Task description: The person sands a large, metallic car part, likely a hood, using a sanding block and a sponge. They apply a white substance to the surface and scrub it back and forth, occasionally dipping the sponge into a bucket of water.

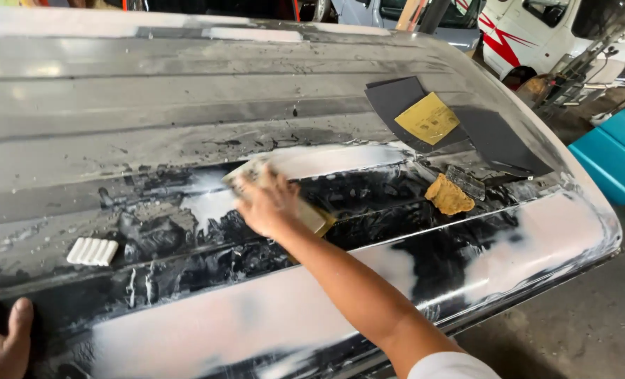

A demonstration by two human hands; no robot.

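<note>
roof panel [186,91]: painted metal, grey and dull where it is rubbed down, wet and glossy along the near edge
white patches [340,158]: matt, chalky filler or primer, smeared with water
sanding block [305,210]: pale, flat, wet, under the right hand [267,207]
dark sheets [495,137]: matt abrasive paper
yellow sheet [430,118]: paper, matt
yellow lump [449,196]: spongy, rough
white ribbed piece [92,251]: smooth, looks plastic or foam

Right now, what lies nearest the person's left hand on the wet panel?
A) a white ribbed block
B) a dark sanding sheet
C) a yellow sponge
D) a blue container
A: the white ribbed block lies just up and right of the left hand, while the yellow sponge sits far across the panel.
</note>
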